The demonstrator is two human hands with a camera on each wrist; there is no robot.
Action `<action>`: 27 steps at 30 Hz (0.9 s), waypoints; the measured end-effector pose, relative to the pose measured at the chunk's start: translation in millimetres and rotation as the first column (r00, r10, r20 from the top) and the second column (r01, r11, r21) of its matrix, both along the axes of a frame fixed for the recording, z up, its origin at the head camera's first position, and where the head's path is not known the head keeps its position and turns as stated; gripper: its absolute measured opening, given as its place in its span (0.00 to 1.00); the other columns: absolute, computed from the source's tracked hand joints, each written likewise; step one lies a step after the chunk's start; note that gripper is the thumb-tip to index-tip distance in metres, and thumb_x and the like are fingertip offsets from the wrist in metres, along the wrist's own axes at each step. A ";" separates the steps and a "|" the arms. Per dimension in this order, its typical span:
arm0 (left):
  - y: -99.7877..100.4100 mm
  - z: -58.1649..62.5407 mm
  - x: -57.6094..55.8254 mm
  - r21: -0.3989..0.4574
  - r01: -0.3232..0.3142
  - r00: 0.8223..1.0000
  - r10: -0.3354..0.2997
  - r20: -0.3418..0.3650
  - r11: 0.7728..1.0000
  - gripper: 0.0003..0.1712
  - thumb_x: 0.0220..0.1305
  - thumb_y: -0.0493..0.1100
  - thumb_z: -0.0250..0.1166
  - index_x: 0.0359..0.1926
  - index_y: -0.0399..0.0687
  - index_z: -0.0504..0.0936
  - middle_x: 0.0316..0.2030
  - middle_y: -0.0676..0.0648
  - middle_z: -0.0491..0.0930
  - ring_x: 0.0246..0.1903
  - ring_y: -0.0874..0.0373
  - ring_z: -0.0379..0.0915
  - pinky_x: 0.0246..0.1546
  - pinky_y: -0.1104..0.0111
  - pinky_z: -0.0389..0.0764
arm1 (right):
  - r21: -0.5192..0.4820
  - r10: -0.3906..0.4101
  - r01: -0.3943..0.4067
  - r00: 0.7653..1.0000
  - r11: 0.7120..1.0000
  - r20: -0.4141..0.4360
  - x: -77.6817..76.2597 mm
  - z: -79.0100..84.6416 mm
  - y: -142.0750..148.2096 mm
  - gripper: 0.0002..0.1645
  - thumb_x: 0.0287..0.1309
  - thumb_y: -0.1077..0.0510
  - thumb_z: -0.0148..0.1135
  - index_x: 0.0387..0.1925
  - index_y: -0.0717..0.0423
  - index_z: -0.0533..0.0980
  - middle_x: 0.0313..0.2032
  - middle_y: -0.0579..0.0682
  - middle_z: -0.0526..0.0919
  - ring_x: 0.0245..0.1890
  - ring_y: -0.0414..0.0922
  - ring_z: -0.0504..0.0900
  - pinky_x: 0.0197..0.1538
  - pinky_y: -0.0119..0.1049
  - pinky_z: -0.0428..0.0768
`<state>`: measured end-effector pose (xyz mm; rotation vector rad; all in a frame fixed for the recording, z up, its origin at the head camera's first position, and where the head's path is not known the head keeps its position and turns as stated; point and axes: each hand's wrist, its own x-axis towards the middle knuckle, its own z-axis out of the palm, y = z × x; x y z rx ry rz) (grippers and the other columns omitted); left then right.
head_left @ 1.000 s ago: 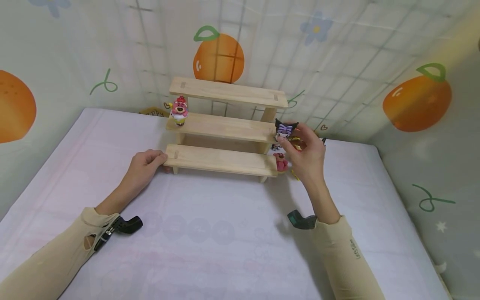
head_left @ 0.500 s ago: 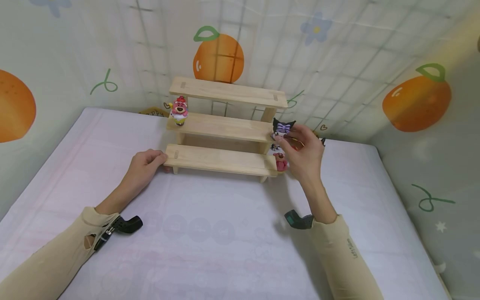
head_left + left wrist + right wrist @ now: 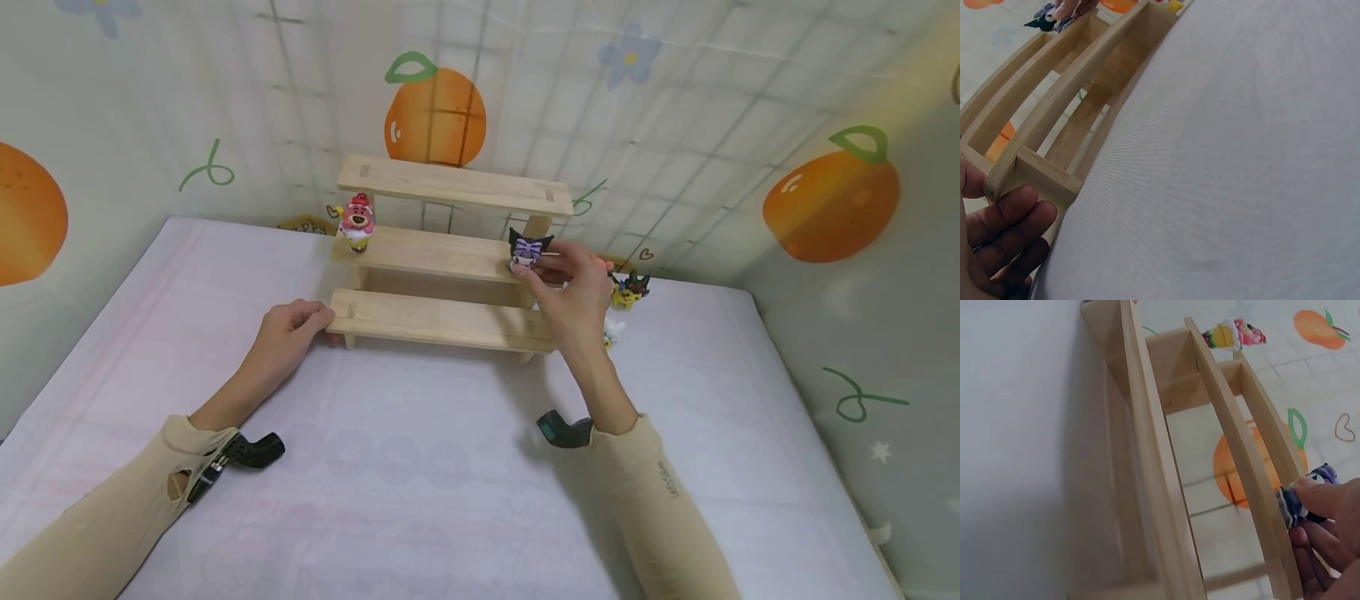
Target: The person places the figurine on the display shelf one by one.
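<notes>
While my left hand [image 3: 296, 323] grips the wooden stand [image 3: 442, 319], my right hand [image 3: 576, 287] pinches the black-eared figurine [image 3: 527, 248] at the right part of the middle shelf [image 3: 435, 252] — a placing step, I judge; next calls for upright setting, then gentle release.

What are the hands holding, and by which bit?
The right hand pinches the black-eared figurine with a purple bow by its body. The left hand grips the pale wooden stepped rack by its lowest step's left end.
</notes>
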<state>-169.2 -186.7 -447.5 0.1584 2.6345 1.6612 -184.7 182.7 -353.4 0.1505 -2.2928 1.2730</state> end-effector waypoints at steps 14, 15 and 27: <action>-1.0 1.0 1.5 -0.002 0.006 1.000 -0.006 -0.001 1.000 0.20 0.79 0.48 0.56 0.44 0.36 0.87 0.38 0.37 0.85 0.45 0.51 0.70 0.51 0.65 0.67 | -0.023 0.061 -0.060 0.997 0.998 0.038 -11.4 -3.1 -51.7 0.25 0.56 0.56 0.81 0.50 0.61 0.81 0.41 0.56 0.92 0.40 0.46 0.90 0.46 0.32 0.85; -1.3 1.1 1.6 -0.003 0.006 1.000 -0.006 0.001 1.000 0.21 0.79 0.48 0.56 0.44 0.36 0.87 0.38 0.37 0.85 0.45 0.51 0.70 0.51 0.64 0.67 | -0.019 0.063 -0.063 0.997 0.998 0.039 -12.2 -3.4 -56.2 0.25 0.56 0.56 0.81 0.50 0.61 0.81 0.41 0.55 0.92 0.40 0.46 0.90 0.46 0.33 0.85; 0.3 -0.3 1.3 0.011 0.010 1.000 -0.010 -0.003 1.000 0.20 0.79 0.47 0.56 0.44 0.36 0.87 0.35 0.39 0.86 0.44 0.53 0.71 0.50 0.67 0.67 | -0.021 0.103 -0.102 0.994 0.995 0.026 -17.5 -6.0 -96.7 0.26 0.55 0.55 0.82 0.51 0.62 0.81 0.41 0.55 0.93 0.40 0.47 0.91 0.46 0.38 0.86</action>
